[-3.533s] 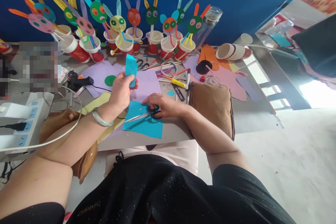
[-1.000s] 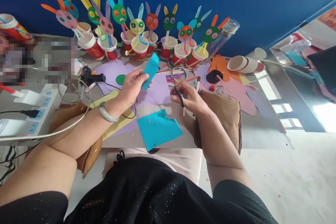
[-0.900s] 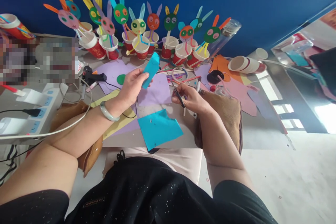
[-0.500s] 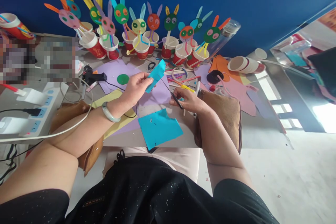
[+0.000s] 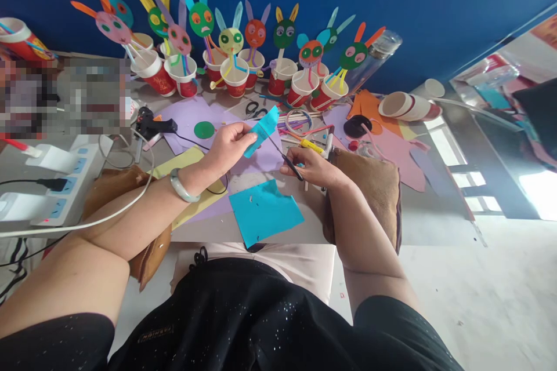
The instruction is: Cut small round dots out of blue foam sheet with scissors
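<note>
Head | left hand (image 5: 231, 145) pinches blue strip (image 5: 265, 127) | right hand (image 5: 311, 167) grips scissors (image 5: 292, 167), now at strip (apart earlier)

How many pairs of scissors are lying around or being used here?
2 that I can see: one pair of scissors in the right hand; a second pair behind the blue strip, partly covered. More may be hidden.

The left hand (image 5: 230, 145) pinches a blue paper strip (image 5: 264, 130); the right hand (image 5: 311, 166) holds scissors (image 5: 293, 167) at the strip's edge. A blue sheet (image 5: 266, 213) lies by the near edge of the bench (image 5: 314, 227); red-and-white cups (image 5: 235, 88) with eared paper faces (image 5: 230, 41) line its far edge.
</note>
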`<state>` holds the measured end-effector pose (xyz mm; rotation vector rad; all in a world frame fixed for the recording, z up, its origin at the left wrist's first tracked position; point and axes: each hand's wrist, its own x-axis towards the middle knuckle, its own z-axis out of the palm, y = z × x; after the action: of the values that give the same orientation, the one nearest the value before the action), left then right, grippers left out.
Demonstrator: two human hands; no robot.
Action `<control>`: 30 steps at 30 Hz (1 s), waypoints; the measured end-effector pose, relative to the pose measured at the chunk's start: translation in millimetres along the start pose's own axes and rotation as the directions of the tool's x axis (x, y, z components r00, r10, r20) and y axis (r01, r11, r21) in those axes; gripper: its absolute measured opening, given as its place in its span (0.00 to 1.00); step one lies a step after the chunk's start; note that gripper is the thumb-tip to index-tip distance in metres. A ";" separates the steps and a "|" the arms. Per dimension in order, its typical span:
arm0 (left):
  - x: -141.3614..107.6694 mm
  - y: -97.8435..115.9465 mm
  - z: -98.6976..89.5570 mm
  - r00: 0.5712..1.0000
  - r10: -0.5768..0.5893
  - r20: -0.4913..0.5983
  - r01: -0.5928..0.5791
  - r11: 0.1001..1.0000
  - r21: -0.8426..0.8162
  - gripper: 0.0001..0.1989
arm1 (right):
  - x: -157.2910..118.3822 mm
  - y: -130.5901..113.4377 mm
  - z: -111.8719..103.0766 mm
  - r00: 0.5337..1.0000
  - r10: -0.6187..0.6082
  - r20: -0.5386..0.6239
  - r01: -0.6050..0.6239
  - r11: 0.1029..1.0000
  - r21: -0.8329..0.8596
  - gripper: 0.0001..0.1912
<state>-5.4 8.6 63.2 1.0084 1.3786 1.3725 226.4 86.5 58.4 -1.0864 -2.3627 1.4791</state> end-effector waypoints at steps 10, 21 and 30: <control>-1.4 3.1 1.1 1.000 -0.017 0.007 0.016 1.000 0.018 0.06 | -0.2 -2.7 0.3 0.999 0.002 0.033 -0.002 1.000 0.016 0.34; -1.7 1.7 0.5 0.999 -0.043 0.031 0.042 0.999 0.022 0.05 | 0.2 -2.0 0.3 0.999 -0.001 0.048 0.001 1.000 -0.001 0.34; -3.0 1.4 0.2 0.998 -0.033 0.049 0.033 0.999 0.016 0.06 | 0.3 -0.3 0.6 0.999 0.003 0.042 -0.003 1.000 0.003 0.35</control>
<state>-4.6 5.8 64.7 1.0182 1.3653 1.3068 225.7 86.2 58.3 -1.0683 -2.3870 1.5210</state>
